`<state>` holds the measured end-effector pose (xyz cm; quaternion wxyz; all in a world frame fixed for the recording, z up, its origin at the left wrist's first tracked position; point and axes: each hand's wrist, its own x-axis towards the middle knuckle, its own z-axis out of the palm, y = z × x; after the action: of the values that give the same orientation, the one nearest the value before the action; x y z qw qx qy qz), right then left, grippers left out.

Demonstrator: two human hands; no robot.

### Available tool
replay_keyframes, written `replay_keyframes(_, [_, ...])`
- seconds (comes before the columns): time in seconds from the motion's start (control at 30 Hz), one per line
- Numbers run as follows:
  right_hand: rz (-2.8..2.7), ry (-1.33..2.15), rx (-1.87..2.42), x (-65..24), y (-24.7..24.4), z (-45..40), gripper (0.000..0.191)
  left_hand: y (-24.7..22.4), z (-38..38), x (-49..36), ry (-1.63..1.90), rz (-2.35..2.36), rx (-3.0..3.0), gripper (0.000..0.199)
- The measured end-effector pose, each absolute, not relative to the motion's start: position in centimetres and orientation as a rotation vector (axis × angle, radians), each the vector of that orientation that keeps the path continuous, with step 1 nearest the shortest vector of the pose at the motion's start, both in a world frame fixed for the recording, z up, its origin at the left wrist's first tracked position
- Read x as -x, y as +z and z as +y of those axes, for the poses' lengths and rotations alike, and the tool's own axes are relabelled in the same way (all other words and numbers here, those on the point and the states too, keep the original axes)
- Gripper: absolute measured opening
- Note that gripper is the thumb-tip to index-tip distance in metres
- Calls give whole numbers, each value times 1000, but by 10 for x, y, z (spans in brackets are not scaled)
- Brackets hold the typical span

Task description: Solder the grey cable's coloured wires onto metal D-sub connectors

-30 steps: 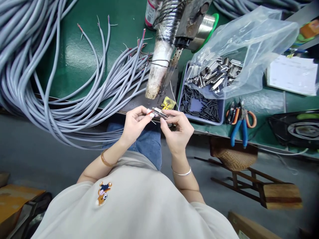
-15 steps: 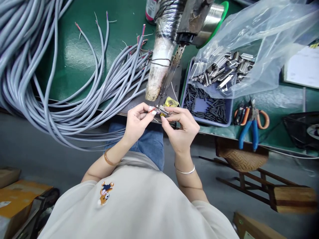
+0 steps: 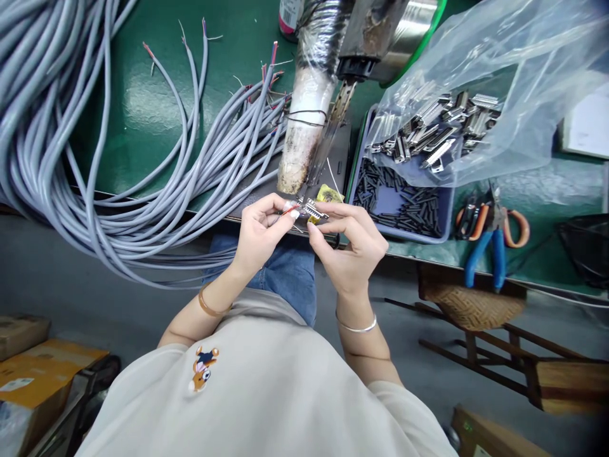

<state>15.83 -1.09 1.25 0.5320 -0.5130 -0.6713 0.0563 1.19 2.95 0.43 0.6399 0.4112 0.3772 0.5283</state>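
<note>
Between thumb and fingers, my left hand [image 3: 263, 230] pinches a thin red wire [image 3: 291, 210] near its end. My right hand [image 3: 351, 240] grips a small metal connector [image 3: 314, 211] by its right side, with its row of pins facing the wire. Both hands meet at the table's front edge, just below the soldering iron [image 3: 333, 124], whose tip points down at the connector. A stained yellow sponge or pad [image 3: 330, 194] lies just beyond my right fingertips. Where exactly the wire touches the connector is too small to tell.
Grey cables [image 3: 190, 184] with stripped ends spread over the left side. A dirty white nozzle [image 3: 304, 139] hangs beside the iron. At right are a blue bin [image 3: 445, 216] of black tubes, a plastic bag [image 3: 511, 127] of metal connectors, pliers [image 3: 490, 238] and a solder spool [image 3: 419, 32].
My right hand has shifted slightly to the right and turned the connector a little. My left hand keeps its pinch on the wire. The view has moved slightly.
</note>
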Motion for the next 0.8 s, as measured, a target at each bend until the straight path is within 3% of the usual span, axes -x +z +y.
replay_keyframes(0.37, [-1529, 257, 1292, -156, 11, -16, 17, 4, 26, -11, 1167, 863, -900, 38])
replay_keyframes(0.8, [-1592, 128, 1274, -156, 12, -9, 17, 6, 24, -17, 1261, 987, -1032, 21])
